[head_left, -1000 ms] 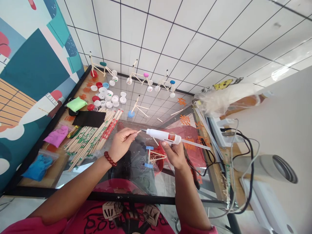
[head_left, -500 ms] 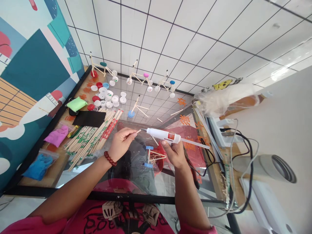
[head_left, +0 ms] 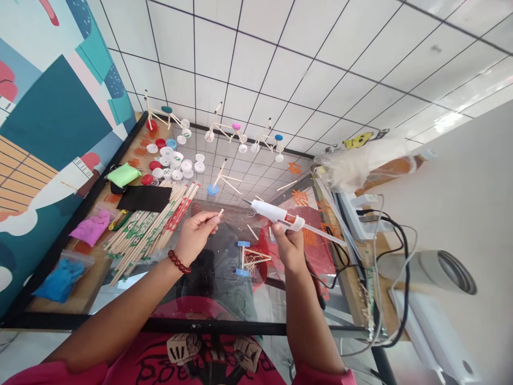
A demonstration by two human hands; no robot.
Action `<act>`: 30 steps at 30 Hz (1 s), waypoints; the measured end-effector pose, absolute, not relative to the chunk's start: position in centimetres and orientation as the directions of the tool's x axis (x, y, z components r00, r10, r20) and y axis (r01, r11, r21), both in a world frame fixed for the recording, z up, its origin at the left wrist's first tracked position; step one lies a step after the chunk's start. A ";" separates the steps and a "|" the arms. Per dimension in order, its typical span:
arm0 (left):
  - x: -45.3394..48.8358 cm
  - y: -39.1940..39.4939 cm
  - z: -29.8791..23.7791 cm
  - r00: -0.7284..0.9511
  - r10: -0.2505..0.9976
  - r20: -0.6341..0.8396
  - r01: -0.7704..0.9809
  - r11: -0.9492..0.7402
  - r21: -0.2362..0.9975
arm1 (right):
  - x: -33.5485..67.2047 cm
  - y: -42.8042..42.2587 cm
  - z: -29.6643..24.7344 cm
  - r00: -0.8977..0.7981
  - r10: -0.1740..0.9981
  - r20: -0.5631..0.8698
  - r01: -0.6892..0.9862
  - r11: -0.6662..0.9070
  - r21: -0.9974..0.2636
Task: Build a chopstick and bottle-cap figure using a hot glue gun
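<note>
My left hand (head_left: pixel 199 231) pinches a short wooden stick (head_left: pixel 220 212), its tip poking up past the fingertips. In my right hand (head_left: pixel 287 246) is a white hot glue gun (head_left: pixel 269 210), its nozzle pointing left and a clear glue stick (head_left: pixel 326 236) jutting from its back. The nozzle and the stick are apart. Between my hands lies a small stick frame (head_left: pixel 256 258) with blue bottle caps at its left end. Farther off stands another stick piece (head_left: pixel 223 177) on a blue cap.
Three stick-and-cap models, one with a pink lump (head_left: pixel 236 126), line the back edge. Bottle caps (head_left: pixel 176 158), wrapped chopsticks (head_left: pixel 149 230), a black sheet (head_left: pixel 145 198) and bags of blue clay (head_left: pixel 60 279) and pink clay (head_left: pixel 91 226) lie left. Cables and a power strip (head_left: pixel 356 219) are right.
The glue gun's nozzle has drawn away from the short stick, up and to the right. My left hand has moved slightly left with the stick, now tilted more upright.
</note>
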State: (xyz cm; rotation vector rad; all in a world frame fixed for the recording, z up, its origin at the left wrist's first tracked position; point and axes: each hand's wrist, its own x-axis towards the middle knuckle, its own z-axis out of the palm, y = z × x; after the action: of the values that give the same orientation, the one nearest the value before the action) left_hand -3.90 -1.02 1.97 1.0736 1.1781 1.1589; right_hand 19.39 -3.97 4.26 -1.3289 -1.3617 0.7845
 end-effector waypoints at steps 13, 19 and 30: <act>-4.0 -1.1 1.9 0.026 0.990 -0.141 -0.128 0.143 0.981 | 21.4 -2.2 5.5 0.468 0.867 0.170 0.075 0.153 -0.985; -4.0 -1.0 1.3 0.039 0.988 -0.150 -0.127 0.153 0.980 | 26.7 0.3 5.2 0.610 0.788 0.090 0.136 0.008 -0.991; -4.0 -1.2 1.4 0.036 0.992 -0.119 -0.086 0.122 0.989 | 23.7 3.9 0.9 0.505 0.859 0.082 0.385 -0.139 -0.912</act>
State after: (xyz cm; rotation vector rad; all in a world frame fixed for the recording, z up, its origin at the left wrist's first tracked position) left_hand -3.98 -1.20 1.40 1.0709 1.1772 1.1384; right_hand 23.69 3.90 0.95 -1.7358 -1.0561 0.5863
